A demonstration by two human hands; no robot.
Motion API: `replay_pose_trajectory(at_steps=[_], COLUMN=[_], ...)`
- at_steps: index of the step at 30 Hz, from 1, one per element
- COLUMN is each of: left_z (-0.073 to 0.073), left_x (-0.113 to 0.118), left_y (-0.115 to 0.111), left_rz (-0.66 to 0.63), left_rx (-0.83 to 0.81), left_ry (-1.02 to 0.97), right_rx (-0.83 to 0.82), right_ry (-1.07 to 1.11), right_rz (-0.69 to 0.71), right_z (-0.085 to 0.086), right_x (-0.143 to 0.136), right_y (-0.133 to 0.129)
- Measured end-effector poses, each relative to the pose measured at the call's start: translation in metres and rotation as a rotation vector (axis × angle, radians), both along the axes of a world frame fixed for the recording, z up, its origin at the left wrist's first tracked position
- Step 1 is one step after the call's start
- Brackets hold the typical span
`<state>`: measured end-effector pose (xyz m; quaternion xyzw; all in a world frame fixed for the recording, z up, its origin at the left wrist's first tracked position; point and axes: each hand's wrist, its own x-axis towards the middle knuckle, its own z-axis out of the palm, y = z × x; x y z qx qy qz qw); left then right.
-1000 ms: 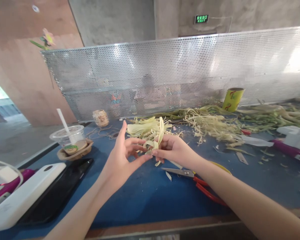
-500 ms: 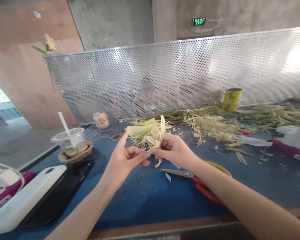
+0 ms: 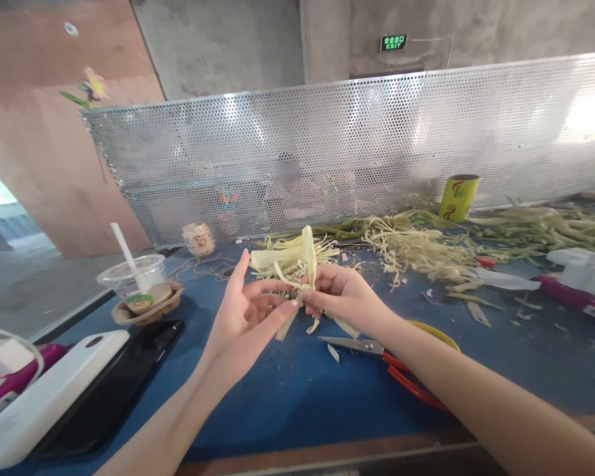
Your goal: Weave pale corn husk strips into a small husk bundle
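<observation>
In front of me, my right hand (image 3: pixel 344 291) pinches a pale green strip of husk, like corn husk (image 3: pixel 308 254). The strip stands up from the fingertips and bends at its top; narrower ends spread out below. My left hand (image 3: pixel 250 307) meets it there, thumb and a finger closed on the lower part, index finger raised. The knot or fold between the fingertips is too small to make out. Behind the hands lies a pile of husk pieces (image 3: pixel 272 258). Scissors with red and yellow handles (image 3: pixel 359 344) lie partly under my right forearm.
To the left are a plastic cup (image 3: pixel 137 281) in a cardboard holder, a black phone (image 3: pixel 114 390) and a white power bank-like block (image 3: pixel 54 390). A twine roll (image 3: pixel 198 239) stands behind. Shredded husk (image 3: pixel 416 251), a yellow tube (image 3: pixel 459 198) and a purple-handled tool (image 3: pixel 575 297) are right.
The upright strip has shifted slightly left and straightened. My left fingers have reached further toward it, and a loose end now hangs below the left thumb.
</observation>
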<state>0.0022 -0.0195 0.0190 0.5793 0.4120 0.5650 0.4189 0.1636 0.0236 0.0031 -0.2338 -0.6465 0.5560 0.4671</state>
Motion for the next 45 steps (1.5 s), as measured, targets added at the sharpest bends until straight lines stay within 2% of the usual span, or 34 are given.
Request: replay_pose_trajectory(at_steps=[4, 8, 14, 18, 22, 24, 27, 29, 31, 34, 37, 40, 42, 45], left_z=[-0.005, -0.006, -0.007, -0.011, -0.015, -0.015, -0.014, -0.014, -0.014, -0.014, -0.011, -0.01, -0.01, -0.011], left_x=[0.004, 0.005, 0.004, 0.007, 0.011, 0.012, 0.013, 0.014, 0.015, 0.015, 0.014, 0.013, 0.011, 0.008], left_y=[0.001, 0.0, 0.001, 0.004, 0.006, 0.006, 0.007, 0.007, 0.006, 0.005, 0.003, 0.003, 0.003, 0.003], left_rz=[0.039, 0.06, 0.064, -0.014, -0.064, -0.052, -0.017, -0.02, -0.049, -0.065, -0.035, -0.035, -0.064, -0.092], left_rx=[0.055, 0.031, 0.022, 0.001, -0.036, -0.07, -0.101, -0.099, -0.099, -0.104, -0.114, -0.125, -0.128, -0.111], left_ry=[-0.015, -0.054, -0.077, -0.158, -0.198, -0.189, -0.198, -0.201, -0.184, -0.143, -0.075, -0.024, -0.022, -0.034], right_rx=[0.086, 0.173, 0.175, 0.158, 0.094, 0.196, 0.456, 0.549, 0.551, 0.454, 0.322, 0.284, 0.291, 0.22], right_ry=[-0.101, -0.164, -0.176, -0.122, -0.055, -0.134, -0.233, -0.211, -0.176, -0.164, -0.154, -0.117, -0.148, -0.26], right_rz=[0.036, 0.007, -0.073, -0.123, -0.114, -0.198, -0.416, -0.47, -0.45, -0.401, -0.42, -0.428, -0.364, -0.178], right_z=[-0.002, -0.002, -0.004, 0.001, 0.002, 0.001, 0.003, 0.004, 0.006, 0.006, 0.005, 0.005, 0.006, 0.008], right_x=[-0.002, -0.001, 0.0, -0.002, -0.005, -0.004, -0.001, 0.002, 0.003, 0.002, 0.002, 0.003, 0.005, 0.009], right_y=[-0.005, -0.004, -0.002, -0.006, -0.008, -0.008, -0.008, -0.008, -0.007, -0.006, -0.004, -0.001, 0.001, 0.002])
